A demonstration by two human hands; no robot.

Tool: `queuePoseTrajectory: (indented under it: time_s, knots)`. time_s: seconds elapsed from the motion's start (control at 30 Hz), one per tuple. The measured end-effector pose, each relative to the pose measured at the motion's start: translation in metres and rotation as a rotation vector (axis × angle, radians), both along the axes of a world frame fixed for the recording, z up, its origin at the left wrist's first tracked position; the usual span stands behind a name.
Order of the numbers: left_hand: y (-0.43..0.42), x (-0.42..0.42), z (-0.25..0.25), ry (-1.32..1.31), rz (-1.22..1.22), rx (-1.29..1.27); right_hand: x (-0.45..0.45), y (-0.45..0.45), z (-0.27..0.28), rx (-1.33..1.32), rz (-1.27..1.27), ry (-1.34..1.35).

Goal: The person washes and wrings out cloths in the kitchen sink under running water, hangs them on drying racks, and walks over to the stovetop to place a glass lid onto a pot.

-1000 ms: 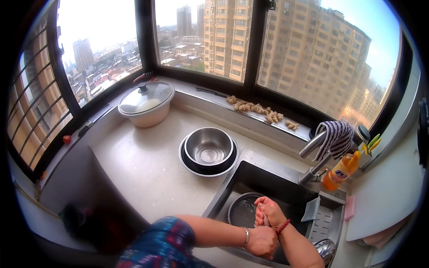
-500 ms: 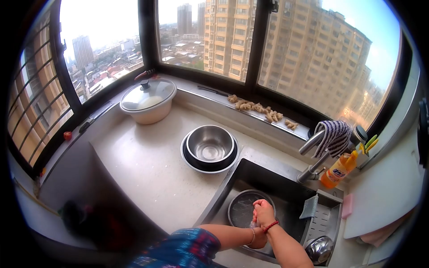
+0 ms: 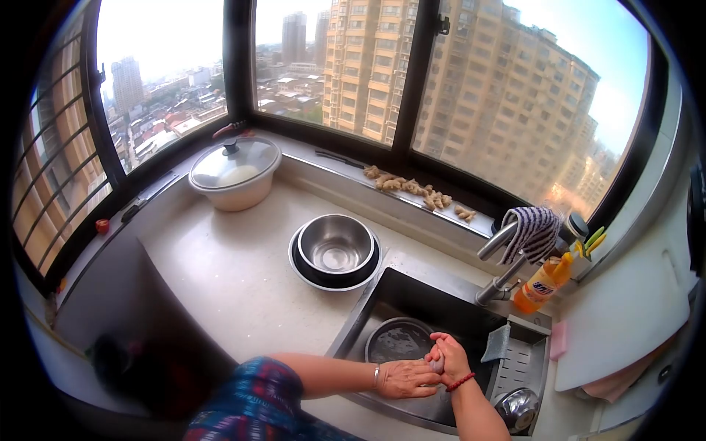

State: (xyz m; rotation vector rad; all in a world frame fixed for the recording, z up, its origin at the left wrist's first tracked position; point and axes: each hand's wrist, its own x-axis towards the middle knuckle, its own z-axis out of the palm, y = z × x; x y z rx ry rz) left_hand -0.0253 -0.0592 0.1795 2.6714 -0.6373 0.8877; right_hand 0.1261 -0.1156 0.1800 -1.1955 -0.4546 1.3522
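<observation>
My left hand (image 3: 409,379), with a silver bracelet at the wrist, lies back upward over the near part of the sink. Its fingers stretch right and touch my right hand (image 3: 450,356). The right hand, wearing a red bead bracelet, has its fingers curled. Something pale and rounded shows in its grip; whether it is an object or part of a finger, I cannot make out. Below and behind the hands, a round dark pan-like vessel (image 3: 397,339) with wet-looking contents or bottom sits in the sink (image 3: 463,312). Its near side is partly hidden by the hands.
Nested steel bowls (image 3: 336,248) stand on the counter left of the sink. A lidded pot (image 3: 237,176) is in the far corner. Ginger (image 3: 412,187) lies on the sill. Beside the faucet (image 3: 496,283) stands an orange bottle (image 3: 540,283). A steel bowl (image 3: 517,409) rests at the sink's right.
My left hand has come up from beneath the right wrist and now meets the right hand's fingers. The right hand has shifted slightly right and down. The view has turned a little.
</observation>
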Motion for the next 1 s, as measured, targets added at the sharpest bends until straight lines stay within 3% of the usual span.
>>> queuePoseTrajectory:
  time_s: [0.07, 0.1, 0.13, 0.2, 0.23, 0.27, 0.33, 0.37, 0.4, 0.47, 0.5, 0.53, 0.6, 0.63, 0.67, 0.73, 0.8, 0.87, 0.9, 0.93, 1.0]
  knots:
    - [0.007, 0.002, 0.015, -0.197, 0.283, -0.283, -0.003, 0.003, 0.010, 0.124, -0.208, -0.023]
    - [0.010, 0.003, 0.006, -0.142, 0.430, -0.479, -0.010, 0.005, 0.017, 0.231, -0.308, -0.044]
    - [0.008, 0.005, 0.005, -0.140, 0.431, -0.480, -0.019, 0.007, 0.028, 0.229, -0.308, -0.042]
    - [0.002, 0.013, 0.006, -0.075, 0.698, -1.062, -0.031, 0.011, 0.045, 0.519, -0.326, -0.311]
    - [0.001, 0.017, 0.007, -0.054, 0.745, -1.240, -0.037, 0.012, 0.053, 0.592, -0.297, -0.433]
    - [0.001, 0.015, 0.008, -0.055, 0.745, -1.244, -0.041, 0.011, 0.057, 0.590, -0.295, -0.434]
    - [0.004, 0.007, 0.018, 0.686, 0.415, -1.976, -0.048, 0.010, 0.063, 0.763, -0.209, -0.740]
    - [0.007, 0.011, 0.001, 0.755, 0.223, -2.185, -0.051, 0.007, 0.061, 0.783, -0.191, -0.747]
    - [0.015, 0.007, -0.013, 0.710, -0.235, -2.452, -0.054, 0.006, 0.059, 0.839, -0.153, -0.857]
    - [0.015, 0.001, 0.018, 0.571, -0.127, -2.590, -0.065, 0.004, 0.075, 1.049, -0.050, -1.143]
    - [0.014, -0.001, 0.029, 0.368, -0.074, -2.663, -0.072, 0.003, 0.078, 1.103, -0.102, -1.207]
    - [0.016, -0.001, 0.024, 0.369, -0.071, -2.664, -0.071, 0.001, 0.069, 1.102, -0.103, -1.205]
    - [0.022, 0.001, 0.013, -0.111, 0.207, -2.312, -0.063, -0.003, 0.040, 0.852, -0.333, -0.817]
    - [0.019, 0.001, 0.029, -0.175, 0.328, -2.199, -0.059, 0.004, 0.036, 0.810, -0.452, -0.584]
    - [0.012, 0.002, 0.040, -0.141, 0.461, -1.945, -0.053, 0.007, 0.033, 0.811, -0.452, -0.586]
    - [0.003, 0.005, 0.040, -0.065, 0.558, -1.418, -0.042, 0.010, 0.028, 0.552, -0.500, -0.081]
    - [0.002, 0.006, 0.050, -0.107, 0.473, -0.777, -0.033, 0.014, 0.021, 0.484, -0.465, -0.032]
    - [-0.006, 0.009, 0.066, -0.153, 0.318, -0.463, -0.021, 0.016, 0.014, 0.253, -0.252, -0.010]
    - [-0.011, 0.010, 0.070, -0.120, 0.274, -0.381, -0.021, 0.017, 0.013, 0.246, -0.195, 0.191]
    - [-0.015, 0.011, 0.071, -0.087, 0.230, -0.299, -0.020, 0.018, 0.015, 0.244, -0.194, 0.195]
    - [-0.021, 0.016, 0.061, -0.033, 0.126, -0.219, -0.019, 0.019, 0.020, 0.095, 0.055, 0.188]
